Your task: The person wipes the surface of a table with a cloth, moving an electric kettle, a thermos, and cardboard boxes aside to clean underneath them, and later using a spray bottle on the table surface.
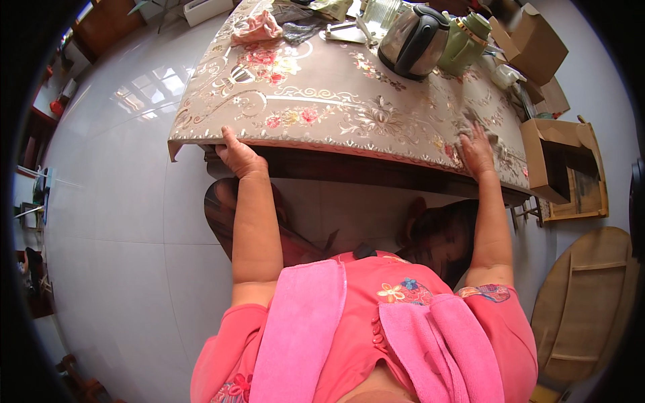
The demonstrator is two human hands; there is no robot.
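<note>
My left hand [240,154] grips the near edge of a table, thumb on top and fingers under the rim. A beige tablecloth [332,118] with shiny scrolls and pink and yellow flowers covers the tabletop. Toward the table's right side, my right hand [477,150] presses a crumpled greyish cloth [466,123] down on the tablecloth. Part of that cloth is hidden under the palm and fingers. Farther back stand an electric kettle [418,43] with a black handle and a green lidded jug [463,45].
A pink cloth [258,29], a dark plastic bag [302,31] and a ribbed glass vessel [381,14] lie or stand at the back. Right of the table are an open cardboard box [546,158], another box [541,48] and an oval wooden board [587,297] against the wall.
</note>
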